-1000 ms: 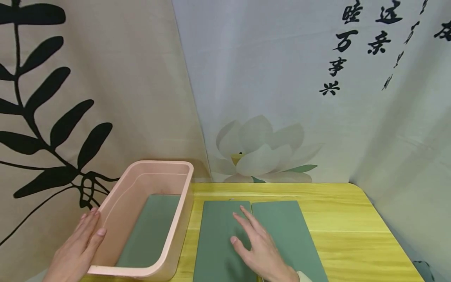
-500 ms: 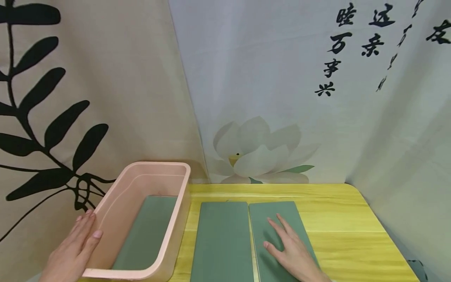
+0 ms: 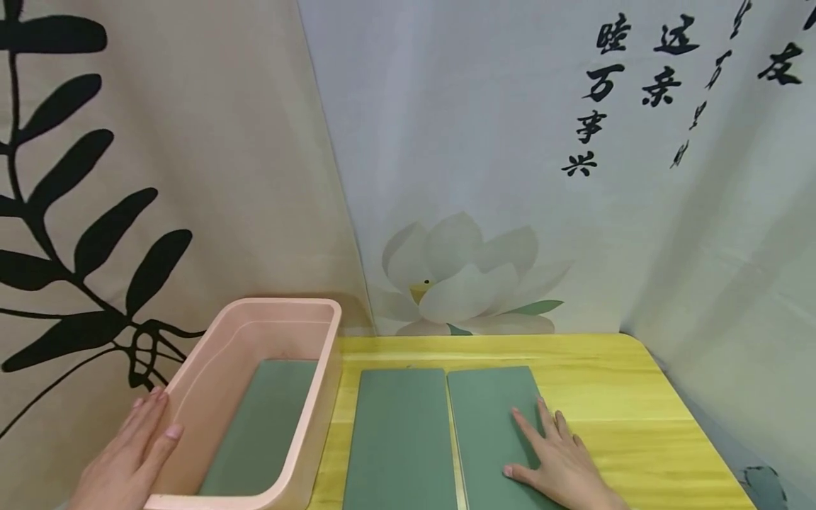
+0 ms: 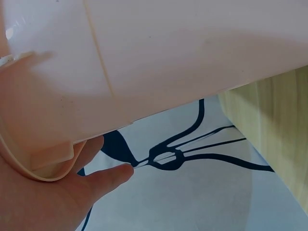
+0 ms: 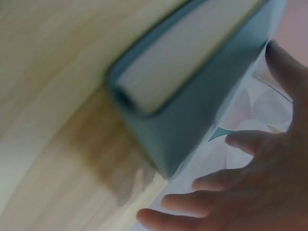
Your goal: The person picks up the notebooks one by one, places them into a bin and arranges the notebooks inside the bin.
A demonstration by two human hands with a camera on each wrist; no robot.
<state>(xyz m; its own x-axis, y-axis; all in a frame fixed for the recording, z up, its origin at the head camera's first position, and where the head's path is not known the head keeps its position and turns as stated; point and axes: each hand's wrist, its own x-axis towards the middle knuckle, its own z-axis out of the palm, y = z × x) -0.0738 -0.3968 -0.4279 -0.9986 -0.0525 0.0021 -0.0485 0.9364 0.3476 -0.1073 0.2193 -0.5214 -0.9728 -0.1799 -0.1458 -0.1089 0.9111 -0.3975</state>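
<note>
Pink plastic bin (image 3: 280,336) sits at L side of wood-grain desk (image 3: 618,397), w/ one green hardcover book (image 3: 261,432) lying flat inside on its floor. L hand (image 3: 124,457) grips bin's L rim toward near end, thumb over the inner side, other fingers along the outside. Just R of bin, two more green hardcovers lie flat on desk, side by side w/ a narrow gap betw.: L book (image 3: 401,439) and R book (image 3: 487,425). R hand (image 3: 561,460) holds nothing, fingers spread over R book's right edge, thumb reaching in over the cover; can't tell how much of it touches. R wrist view's blurry, but shows R book's thick block of pale pages. Far side: cloth backdrop (image 3: 484,142) w/ lotus print (image 3: 472,276), black Chinese chars (image 3: 602,85) upper R, dark leaf print (image 3: 159,269) on L.
</note>
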